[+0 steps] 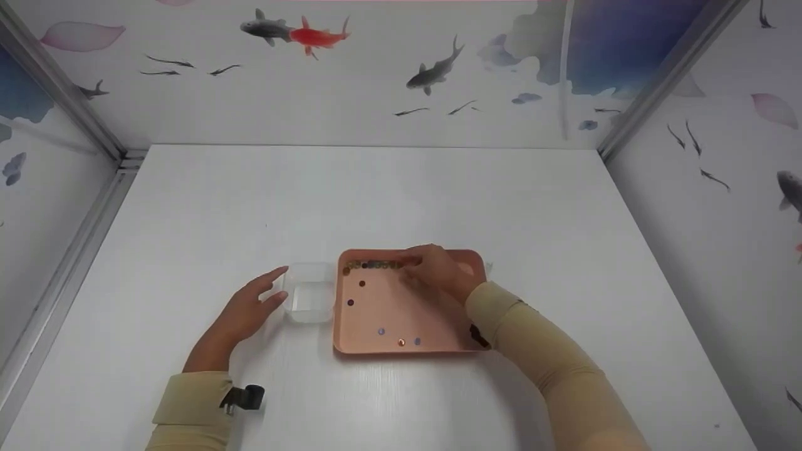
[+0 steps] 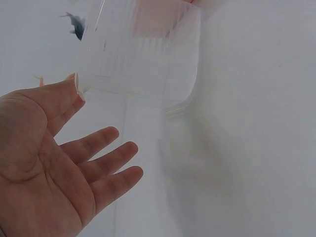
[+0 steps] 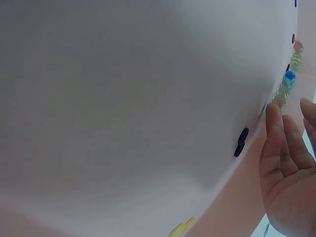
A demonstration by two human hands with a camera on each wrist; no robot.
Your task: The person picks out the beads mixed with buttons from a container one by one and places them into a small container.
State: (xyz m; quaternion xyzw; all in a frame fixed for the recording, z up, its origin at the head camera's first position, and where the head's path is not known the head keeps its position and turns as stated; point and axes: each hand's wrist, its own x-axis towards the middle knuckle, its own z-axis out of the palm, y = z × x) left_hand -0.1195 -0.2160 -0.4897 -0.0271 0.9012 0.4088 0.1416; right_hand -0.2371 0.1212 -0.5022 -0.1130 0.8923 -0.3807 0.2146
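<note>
A row of small glass marbles (image 1: 378,264) lies along the far wall of a pink rectangular tray (image 1: 432,313). My right hand (image 1: 432,268) reaches over that wall, its fingertips down at the right end of the row. In the right wrist view the fingers (image 3: 291,148) are fairly straight, close beside the marbles (image 3: 289,79). Left of the tray stands a clear plastic box (image 1: 310,294). My left hand (image 1: 250,307) is at its left side, thumb and forefinger spread at the rim. The left wrist view shows the other fingers (image 2: 108,168) loosely bent, away from the box (image 2: 143,64).
Several small round pieces lie scattered in the tray, among them a dark one (image 1: 350,302), an orange one (image 1: 401,342) and a bluish one (image 1: 381,331). The white table (image 1: 376,194) runs back to a wall with painted fish (image 1: 432,72). Side panels stand left and right.
</note>
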